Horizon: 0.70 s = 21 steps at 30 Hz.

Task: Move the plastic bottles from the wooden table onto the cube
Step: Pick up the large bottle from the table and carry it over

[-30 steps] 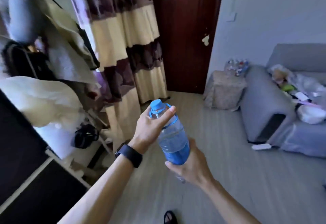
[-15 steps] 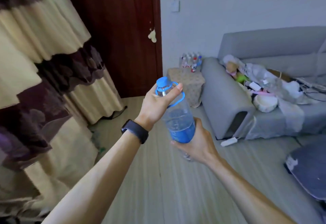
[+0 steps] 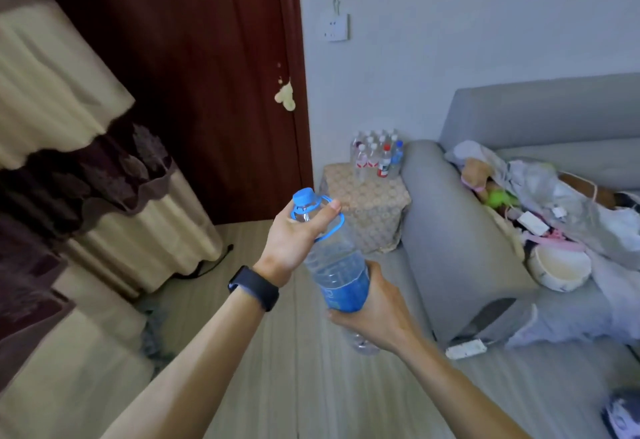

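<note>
A large clear plastic bottle (image 3: pixel 332 262) with a blue cap, blue carry loop and blue label is tilted in front of me. My left hand (image 3: pixel 294 241) grips its neck just below the cap. My right hand (image 3: pixel 377 314) holds its lower part from underneath. Beyond it stands the cube (image 3: pixel 370 210), a beige patterned pouf against the wall beside the sofa arm. Several small plastic bottles (image 3: pixel 379 154) stand on the cube's far side. The wooden table is out of view.
A grey sofa (image 3: pixel 460 251) piled with bags, a toy and a bowl fills the right. A dark red door (image 3: pixel 214 92) and striped curtains (image 3: pixel 86 168) are on the left. A white power strip (image 3: pixel 465 348) lies on the floor by the sofa.
My view has swung right and moved closer to the cube and sofa. Both hands keep the same hold on the bottle.
</note>
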Each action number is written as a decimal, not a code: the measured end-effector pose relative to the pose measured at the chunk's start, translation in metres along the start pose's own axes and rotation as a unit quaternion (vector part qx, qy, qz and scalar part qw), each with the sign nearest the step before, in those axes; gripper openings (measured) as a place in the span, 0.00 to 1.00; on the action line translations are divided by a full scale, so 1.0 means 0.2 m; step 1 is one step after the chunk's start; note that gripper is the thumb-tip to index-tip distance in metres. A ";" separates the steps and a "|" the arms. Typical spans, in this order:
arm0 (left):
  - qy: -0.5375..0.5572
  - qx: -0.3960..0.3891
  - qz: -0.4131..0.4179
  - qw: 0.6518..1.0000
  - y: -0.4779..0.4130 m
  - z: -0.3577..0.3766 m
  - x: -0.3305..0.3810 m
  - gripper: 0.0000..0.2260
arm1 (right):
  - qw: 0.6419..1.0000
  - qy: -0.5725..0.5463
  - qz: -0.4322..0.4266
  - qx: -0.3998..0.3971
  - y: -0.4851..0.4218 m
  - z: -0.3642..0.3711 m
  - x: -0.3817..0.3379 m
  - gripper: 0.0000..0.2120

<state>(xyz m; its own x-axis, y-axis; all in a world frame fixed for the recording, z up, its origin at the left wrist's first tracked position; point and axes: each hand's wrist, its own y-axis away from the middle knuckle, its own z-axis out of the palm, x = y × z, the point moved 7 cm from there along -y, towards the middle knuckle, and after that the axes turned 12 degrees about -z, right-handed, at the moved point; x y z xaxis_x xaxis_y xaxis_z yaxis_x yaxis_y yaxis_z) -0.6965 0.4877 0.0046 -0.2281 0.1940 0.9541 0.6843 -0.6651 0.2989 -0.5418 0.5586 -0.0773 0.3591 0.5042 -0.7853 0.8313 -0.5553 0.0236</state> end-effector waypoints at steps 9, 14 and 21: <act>0.024 0.041 -0.060 0.997 -1.02 0.01 0.02 0.14 | 0.998 0.031 -0.007 -0.052 -0.99 -0.07 0.30 0.37; 0.001 0.062 -0.087 0.994 -1.62 -0.03 0.03 0.18 | 0.996 0.038 0.003 -0.079 -1.55 -0.05 0.43 0.37; -0.006 0.072 -0.104 0.992 -2.36 0.00 0.21 0.14 | 0.996 0.008 0.023 -0.089 -2.29 -0.13 0.56 0.39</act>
<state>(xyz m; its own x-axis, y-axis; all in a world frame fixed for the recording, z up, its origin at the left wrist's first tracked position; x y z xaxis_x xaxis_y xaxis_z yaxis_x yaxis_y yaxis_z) -1.0291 0.8099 -0.0965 -0.3682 0.3252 0.8710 0.7147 -0.5002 0.4888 -0.8706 0.8868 -0.1594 0.4038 0.4921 -0.7712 0.8752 -0.4531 0.1692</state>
